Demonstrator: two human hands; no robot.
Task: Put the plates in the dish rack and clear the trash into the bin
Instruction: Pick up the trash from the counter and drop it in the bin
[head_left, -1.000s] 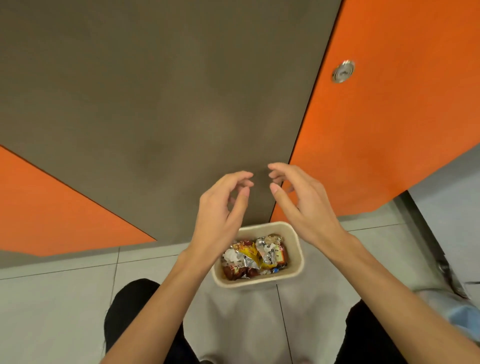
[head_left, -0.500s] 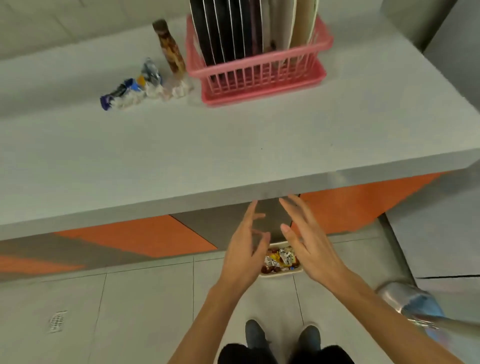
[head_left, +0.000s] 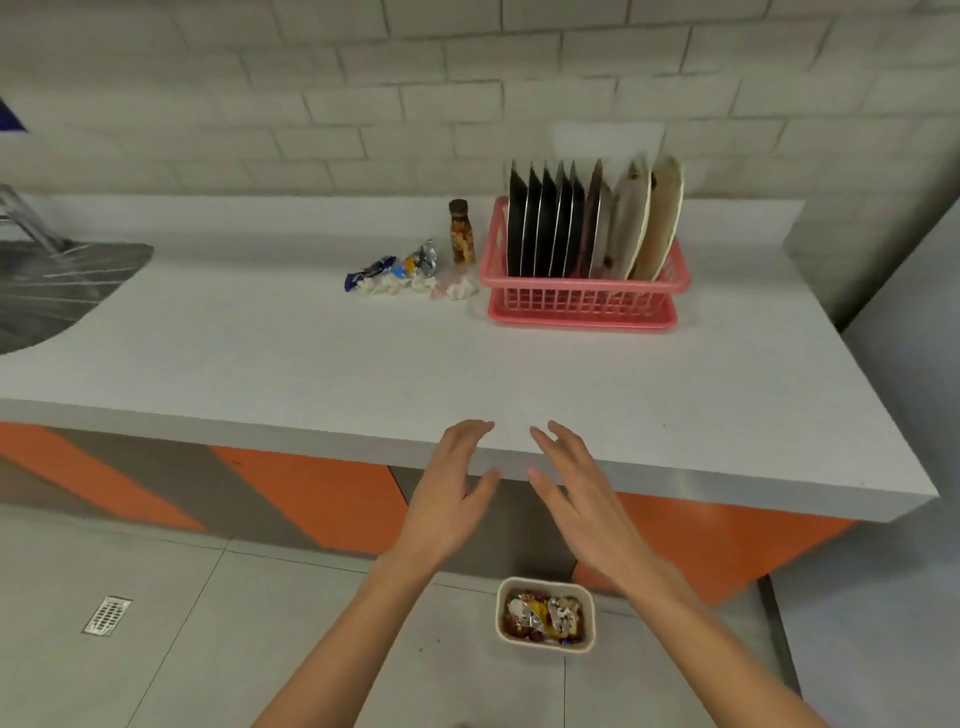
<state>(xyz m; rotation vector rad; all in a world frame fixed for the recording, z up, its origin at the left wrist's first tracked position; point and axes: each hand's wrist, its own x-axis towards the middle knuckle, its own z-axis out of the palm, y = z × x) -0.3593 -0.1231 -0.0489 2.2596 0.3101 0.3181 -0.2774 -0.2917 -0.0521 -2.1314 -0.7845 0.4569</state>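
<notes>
Several dark and pale plates (head_left: 587, 223) stand upright in the pink dish rack (head_left: 582, 301) at the back of the white counter (head_left: 363, 364). Crumpled wrappers and tissues (head_left: 410, 273) lie left of the rack, beside a small brown bottle (head_left: 461, 232). On the floor below sits the cream bin (head_left: 545, 647), holding wrappers. My left hand (head_left: 447, 499) and my right hand (head_left: 576, 493) hover at the counter's front edge, fingers straight, holding nothing.
A steel sink (head_left: 47, 286) lies at the counter's far left. Orange and grey cabinet fronts (head_left: 311, 493) run under the counter. A floor drain (head_left: 106, 616) sits at lower left. A grey wall (head_left: 904, 415) bounds the right.
The view has risen from the bin to the counter. Both hands have lifted from above the bin to the counter's edge and their fingers have straightened.
</notes>
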